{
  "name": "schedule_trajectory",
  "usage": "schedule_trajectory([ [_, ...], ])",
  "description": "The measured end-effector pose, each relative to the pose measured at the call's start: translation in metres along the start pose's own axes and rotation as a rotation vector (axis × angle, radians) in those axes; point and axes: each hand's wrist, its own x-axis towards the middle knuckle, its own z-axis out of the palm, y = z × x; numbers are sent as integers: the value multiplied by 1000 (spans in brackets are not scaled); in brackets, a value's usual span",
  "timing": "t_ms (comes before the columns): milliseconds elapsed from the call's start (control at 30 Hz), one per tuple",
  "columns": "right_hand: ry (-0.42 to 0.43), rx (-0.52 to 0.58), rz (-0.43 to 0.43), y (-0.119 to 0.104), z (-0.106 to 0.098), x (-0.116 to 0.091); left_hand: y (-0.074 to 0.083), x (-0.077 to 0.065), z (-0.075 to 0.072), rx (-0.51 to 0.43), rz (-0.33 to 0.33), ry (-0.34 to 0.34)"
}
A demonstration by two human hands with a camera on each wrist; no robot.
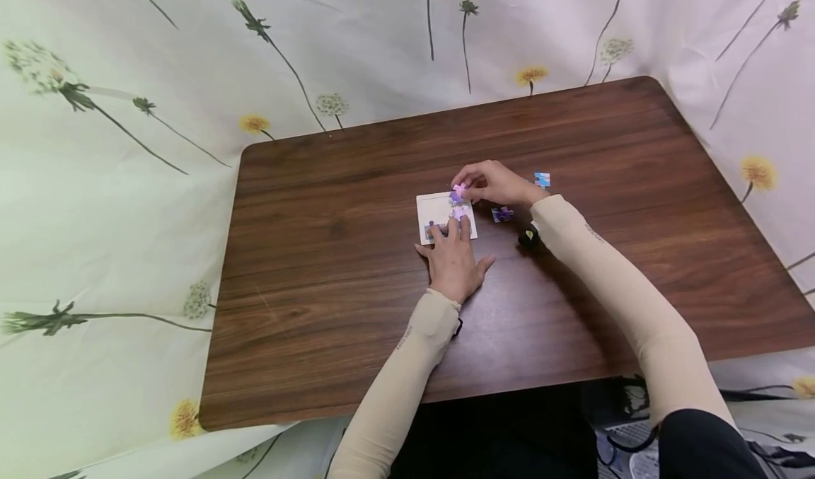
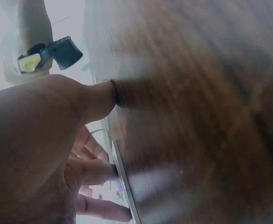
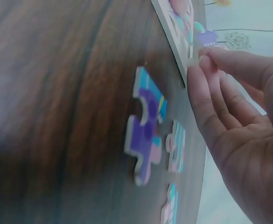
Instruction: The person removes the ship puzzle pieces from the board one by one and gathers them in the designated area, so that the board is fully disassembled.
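A white square puzzle board [image 1: 439, 202] lies on the table, with puzzle pieces set along its right side and lower left corner. My left hand [image 1: 453, 263] rests its outstretched fingers on the board's near part, touching the pieces there; its thumb is spread to the right. Over the board's far right corner, my right hand [image 1: 493, 182] pinches a pink and purple puzzle piece [image 1: 458, 192] between thumb and fingers. In the right wrist view that puzzle piece [image 3: 207, 37] shows just past the fingertips. Whether it touches the board cannot be told.
A loose purple puzzle piece [image 1: 502, 214] lies right of the board. A light blue piece [image 1: 542, 180] is farther right, partly behind my right wrist. The right wrist view shows two more pieces, one blue and pink [image 3: 176, 147]. Brown wooden table [image 1: 331, 252]; floral curtain [image 1: 382, 40] behind.
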Motion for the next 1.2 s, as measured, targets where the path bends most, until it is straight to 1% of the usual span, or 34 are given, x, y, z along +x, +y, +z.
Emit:
schedule_trajectory([
  [167,-17,38,10,4,-1,-11,-1,0,2,-2,-7,-15],
  [267,1,62,18,7,-2,-17,-1,-1,4,-14,-9,-9],
  [400,70,78,34,11,-3,-24,-2,-1,7,-26,-6,-5],
  [500,131,87,29,12,-7,-28,-3,1,7,-26,-3,-1],
  [533,142,86,20,8,-10,-31,-4,2,6,-26,-2,0],
  [633,168,87,3,8,-14,-35,-6,4,4,-37,-1,4],
  [733,176,72,8,12,-18,-41,-7,5,3,-44,1,-3],
  [800,179,67,22,19,-20,-45,-6,6,3,-42,5,-1],
  [967,165,59,68,23,-25,-58,-3,6,3,-33,13,10],
  [1100,149,46,101,26,-28,-71,-1,5,3,-32,11,2],
  [1200,162,41,130,29,-30,-80,0,5,3,-32,11,-7],
])
